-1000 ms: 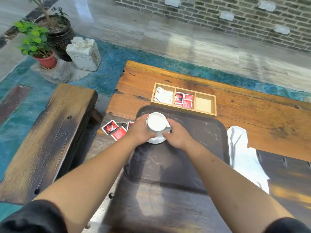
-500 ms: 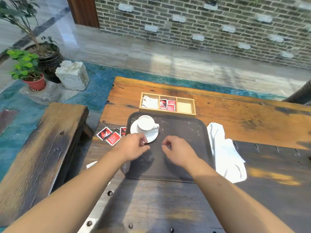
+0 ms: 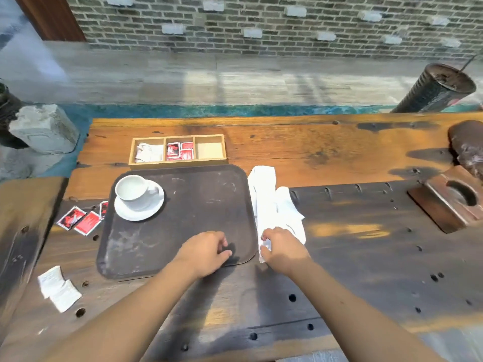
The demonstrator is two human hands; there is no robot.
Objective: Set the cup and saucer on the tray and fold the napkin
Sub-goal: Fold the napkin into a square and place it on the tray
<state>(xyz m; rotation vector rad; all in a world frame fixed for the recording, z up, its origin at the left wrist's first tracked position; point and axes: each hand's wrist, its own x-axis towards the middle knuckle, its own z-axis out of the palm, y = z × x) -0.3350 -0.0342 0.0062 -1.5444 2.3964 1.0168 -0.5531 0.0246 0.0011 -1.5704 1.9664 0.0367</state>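
Observation:
A white cup [image 3: 132, 190] stands on its white saucer [image 3: 139, 212] in the far left corner of the dark tray [image 3: 188, 205]. A crumpled white napkin [image 3: 271, 202] lies on the table just right of the tray. My right hand [image 3: 283, 248] rests on the napkin's near end, fingers curled onto the cloth. My left hand [image 3: 206, 253] hovers over the tray's near right corner, fingers loosely curled, holding nothing.
A wooden three-part box [image 3: 177, 151] with packets sits behind the tray. Red sachets [image 3: 81, 220] lie left of the tray and white packets [image 3: 58, 288] near the front left. A wooden block with a round hole [image 3: 449, 202] stands at the right.
Both hands let go of the cup and saucer, left on the tray, and drew back. They then shifted right; my right hand reached the napkin's near end.

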